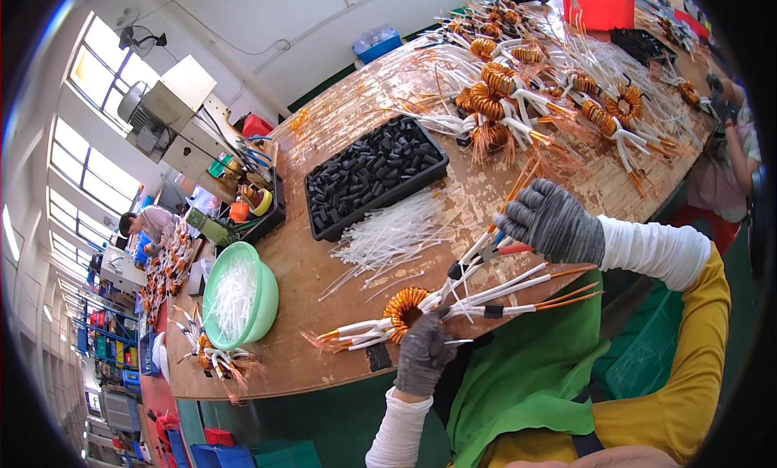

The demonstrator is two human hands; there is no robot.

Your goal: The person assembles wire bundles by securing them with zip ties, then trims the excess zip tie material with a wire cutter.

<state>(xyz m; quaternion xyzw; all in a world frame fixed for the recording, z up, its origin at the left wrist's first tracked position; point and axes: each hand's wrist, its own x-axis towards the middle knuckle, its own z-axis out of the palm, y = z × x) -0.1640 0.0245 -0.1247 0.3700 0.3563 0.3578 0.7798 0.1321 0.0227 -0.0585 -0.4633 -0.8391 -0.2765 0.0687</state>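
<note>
A ring-shaped copper coil (402, 313) with white-sleeved leads lies near the table's front edge. My left hand (426, 352), in a grey glove, is closed at the coil's near right side, and a white strip end sticks out beside its fingers. My right hand (557, 223), gloved alike, is closed round pliers (515, 249) with red and blue handles. Their jaws are at the coil's upper white leads, by a black band and a thin white cable tie (464, 288). More leads with bare copper ends fan out to the right; the fingers partly hide the coil.
A black tray (443, 170) of short black tubes stands mid-table, with loose cable ties (396, 235) beside it. A green bowl (267, 294) of white ties sits at left. Many coils (487, 101) are heaped at the far right, near another person's gloved hand (717, 96).
</note>
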